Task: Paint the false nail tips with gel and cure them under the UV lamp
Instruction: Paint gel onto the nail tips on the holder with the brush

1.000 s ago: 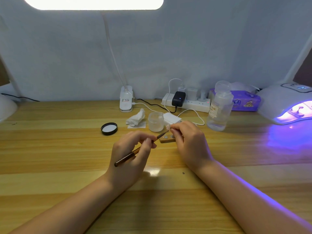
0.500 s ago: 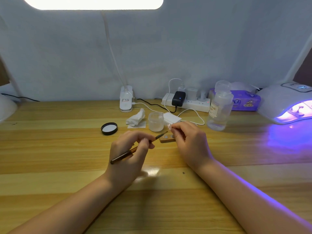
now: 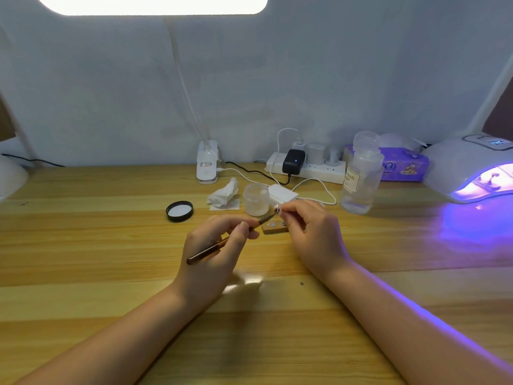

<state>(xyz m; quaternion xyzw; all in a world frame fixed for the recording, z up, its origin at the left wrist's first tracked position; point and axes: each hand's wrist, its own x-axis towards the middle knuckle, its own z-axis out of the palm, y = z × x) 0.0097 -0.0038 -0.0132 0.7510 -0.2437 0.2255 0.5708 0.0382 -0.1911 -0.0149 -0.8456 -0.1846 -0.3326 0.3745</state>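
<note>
**Brush tip meets nail tip above the wooden stand**

At the middle of the wooden table (image 3: 83, 245), both hands work close together. The left hand (image 3: 213, 254) pinches a slim brush (image 3: 222, 244) between thumb and curled fingers. The brush's long axis runs up and to the right, its butt low by the left palm and its bristle end touching, or all but touching, a small false nail tip (image 3: 277, 210). The right hand (image 3: 311, 232) pinches that tip between thumb and forefinger, with the other fingers curled beneath. The tip is too small and pale to show whether any gel lies on it.

Just below the two hands lies a small wooden stand (image 3: 274, 228), and the open gel jar (image 3: 256, 199) stands just behind it, its black lid (image 3: 179, 210) off to the left. The UV lamp (image 3: 469, 168) glows violet at the far right edge, well apart from the hands and nearer to the right hand.

Painting looks to be the step in hand. Since the brush lies along the line joining the hands, the coming strokes probably call for short pulls along that axis while the right hand keeps the tip steady. The right hand is the likelier one to carry the tip to the lamp.
</note>
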